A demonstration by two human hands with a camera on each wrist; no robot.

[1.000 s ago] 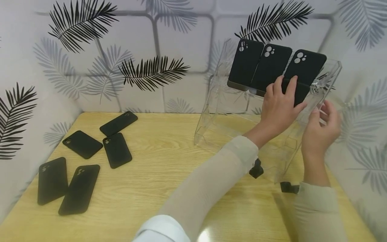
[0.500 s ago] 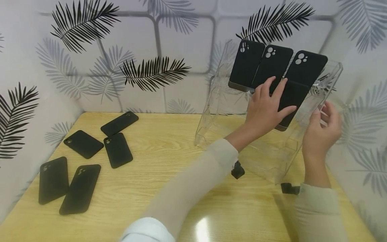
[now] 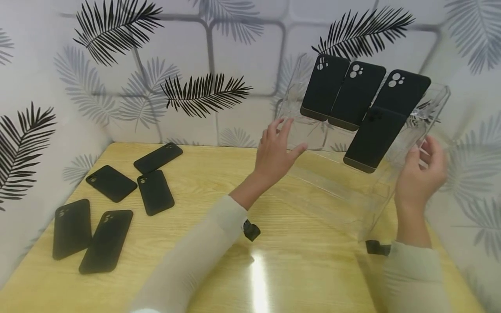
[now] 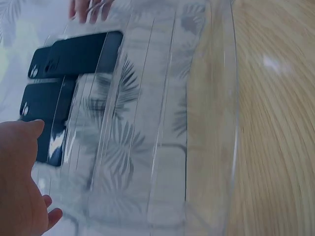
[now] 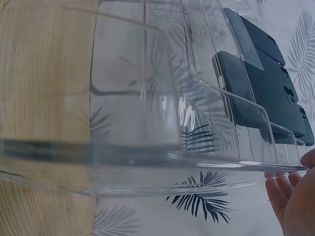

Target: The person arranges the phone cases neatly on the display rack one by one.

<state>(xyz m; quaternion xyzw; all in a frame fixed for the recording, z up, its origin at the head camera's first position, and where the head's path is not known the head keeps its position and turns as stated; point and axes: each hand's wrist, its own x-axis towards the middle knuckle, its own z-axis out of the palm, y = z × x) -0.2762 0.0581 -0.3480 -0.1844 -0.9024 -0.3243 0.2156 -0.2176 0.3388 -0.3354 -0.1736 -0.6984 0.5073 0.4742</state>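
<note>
A clear tiered display stand [image 3: 325, 180] stands at the right of the table. Three black phone cases lean side by side on its top tier, the middle one [image 3: 358, 93] among them. A fourth phone case [image 3: 375, 139] rests one tier lower at the right, overlapping the case behind it. My left hand [image 3: 274, 154], fingers spread and holding nothing, is by the stand's left side; the left wrist view has its thumb [image 4: 34, 129] in front of a case. My right hand [image 3: 422, 174] holds the edge of the right side panel, with fingertips [image 5: 283, 184] on the panel's outer side.
Several more black phone cases lie on the left of the wooden table [image 3: 203, 182], such as a nearer one [image 3: 106, 241]. A leaf-patterned wall covering [image 3: 242, 56] rises behind and along both sides. Black straps [image 3: 252, 230] hang at the wrists.
My left hand has let go of the lower phone case, which now sits on the second tier, and has moved left to the stand's left side. My right hand has stayed at the right panel.
</note>
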